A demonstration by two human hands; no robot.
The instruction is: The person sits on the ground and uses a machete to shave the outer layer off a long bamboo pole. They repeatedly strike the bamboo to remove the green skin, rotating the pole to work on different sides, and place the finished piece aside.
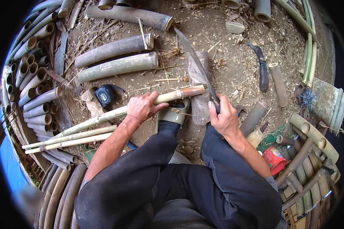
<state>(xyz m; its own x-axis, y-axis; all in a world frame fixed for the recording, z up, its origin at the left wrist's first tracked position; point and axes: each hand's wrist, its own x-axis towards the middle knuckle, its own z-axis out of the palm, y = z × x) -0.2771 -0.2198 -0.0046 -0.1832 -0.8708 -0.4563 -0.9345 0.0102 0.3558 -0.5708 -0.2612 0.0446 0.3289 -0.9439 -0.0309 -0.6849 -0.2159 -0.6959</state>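
My left hand [143,107] is closed round a long pale bamboo pole [114,113], which slants from the lower left up to the middle. The pole's brown-tinged end lies over a worn wooden block [198,74] on the ground. In my right hand [223,116] is the handle of a machete [195,57]; its long, dark, curved blade points up and away, over the block and just beyond the pole's end. Whether the blade touches the pole I cannot tell. Two more thin bamboo poles [76,139] lie beside my left forearm.
Cut bamboo tubes [118,68] lie ahead, and more are stacked at the left [38,118]. A black tape measure [105,95] rests left of my foot. To the right are a dark-handled knife [262,68], a red container [274,160] and a bamboo rack [305,171]. Wood chips litter the dirt.
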